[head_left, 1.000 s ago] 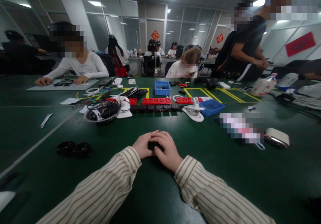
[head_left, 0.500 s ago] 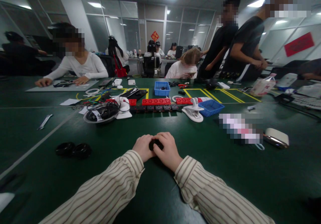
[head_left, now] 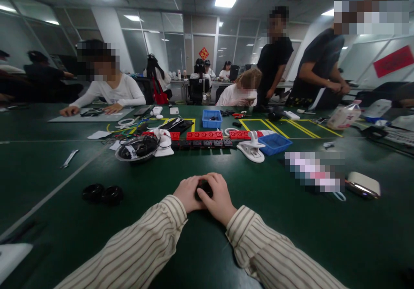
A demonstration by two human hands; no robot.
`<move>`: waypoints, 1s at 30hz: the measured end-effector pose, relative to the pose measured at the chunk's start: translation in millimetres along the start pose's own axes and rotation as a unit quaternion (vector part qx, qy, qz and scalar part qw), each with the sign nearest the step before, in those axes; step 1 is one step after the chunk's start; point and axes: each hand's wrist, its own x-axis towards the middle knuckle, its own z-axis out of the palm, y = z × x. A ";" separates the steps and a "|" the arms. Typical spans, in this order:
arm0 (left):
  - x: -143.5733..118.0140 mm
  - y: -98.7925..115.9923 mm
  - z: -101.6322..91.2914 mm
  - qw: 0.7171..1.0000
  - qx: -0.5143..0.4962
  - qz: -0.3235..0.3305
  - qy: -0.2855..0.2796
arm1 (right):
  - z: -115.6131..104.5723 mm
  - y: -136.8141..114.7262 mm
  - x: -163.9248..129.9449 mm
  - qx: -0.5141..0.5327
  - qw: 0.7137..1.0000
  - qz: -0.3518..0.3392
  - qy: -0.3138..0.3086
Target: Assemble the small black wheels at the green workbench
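Observation:
At the middle of the green table, both hands close around a small round black part [head_left: 205,190]. My left hand [head_left: 186,194] grips it from the left side, its fingertips mostly out of sight behind the part. From the right, my right hand [head_left: 220,199] wraps over the top, with the thumb lying across the near face. Fingers cover much of the part, so its exact kind does not show. Two glossy black ring-shaped pieces [head_left: 112,195] lie side by side on the table to the left of my hands.
Ahead lie a bowl of black cables [head_left: 137,150], red power sockets [head_left: 204,135], a white clip [head_left: 251,149] and a blue tray [head_left: 274,144]. A wrench [head_left: 69,158] is at left; a white case with a shiny edge [head_left: 364,185] is at right. People sit and stand beyond.
The camera view has tilted and turned slightly, shifting the scene down and right. Both hands stay around the black part, and a little more of it shows between them.

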 end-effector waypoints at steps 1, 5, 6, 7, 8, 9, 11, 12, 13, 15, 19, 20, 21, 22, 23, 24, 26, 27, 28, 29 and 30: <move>-1.2 2.9 0.8 1.000 0.003 -0.008 0.009 | 0.9 0.4 0.1 -0.006 1.000 0.011 0.002; -4.2 13.8 1.8 0.999 0.020 -0.038 0.018 | 4.8 3.1 -0.4 -0.042 0.999 0.030 -0.007; -4.3 15.7 1.6 0.998 0.032 -0.047 0.015 | 5.7 3.8 -0.9 -0.053 0.998 0.030 -0.009; -4.2 17.0 1.3 0.997 0.045 -0.056 0.013 | 6.4 4.4 -1.5 -0.064 0.997 0.030 -0.010; -3.9 17.8 1.0 0.996 0.058 -0.063 0.011 | 6.8 4.9 -2.1 -0.071 0.997 0.028 -0.010; -3.5 18.2 0.8 0.995 0.070 -0.069 0.011 | 7.0 5.2 -2.7 -0.075 0.997 0.025 -0.010; -2.5 17.8 0.3 0.994 0.082 -0.072 0.012 | 6.6 5.2 -3.6 -0.073 0.997 0.015 -0.010; -2.1 17.1 0.2 0.994 0.083 -0.070 0.014 | 6.0 4.9 -3.9 -0.068 0.998 0.008 -0.010; -1.7 16.3 0.1 0.994 0.082 -0.066 0.014 | 5.2 4.6 -4.1 -0.062 0.998 -0.001 -0.010; -1.1 13.9 0.3 0.996 0.075 -0.052 0.011 | 3.6 3.8 -4.6 -0.050 0.998 -0.019 -0.015; -0.2 6.6 1.3 0.998 0.058 -0.026 -0.001 | 2.3 2.2 -6.9 -0.035 0.998 -0.044 -0.038; -0.2 4.8 1.4 0.998 0.054 -0.022 -0.002 | 2.6 1.7 -7.9 -0.032 0.997 -0.048 -0.041; -0.3 3.4 1.5 0.998 0.051 -0.020 -0.003 | 3.1 1.2 -8.9 -0.031 0.997 -0.050 -0.040; -0.5 2.6 1.5 0.999 0.048 -0.018 -0.001 | 3.7 0.7 -9.8 -0.033 0.998 -0.050 -0.036; -1.0 2.4 1.4 0.999 0.045 -0.015 0.002 | 4.4 0.2 -10.7 -0.038 0.998 -0.048 -0.027; -1.6 3.0 1.2 0.999 0.043 -0.013 0.007 | 5.1 -0.1 -11.5 -0.046 0.998 -0.043 -0.016; -3.0 6.0 1.1 0.999 0.041 -0.011 0.020 | 6.5 -0.2 -12.3 -0.070 0.997 -0.020 0.007; -3.7 8.1 1.2 0.999 0.043 -0.013 0.027 | 7.1 0.0 -12.2 -0.081 0.997 -0.004 0.015; -4.3 10.4 1.5 0.998 0.046 -0.016 0.034 | 7.7 0.4 -11.9 -0.093 0.995 0.012 0.020; -4.7 12.5 1.9 0.998 0.052 -0.021 0.040 | 8.3 1.0 -11.3 -0.105 0.994 0.026 0.024; -4.9 14.4 2.4 0.997 0.058 -0.026 0.045 | 9.0 1.6 -10.6 -0.117 0.992 0.038 0.026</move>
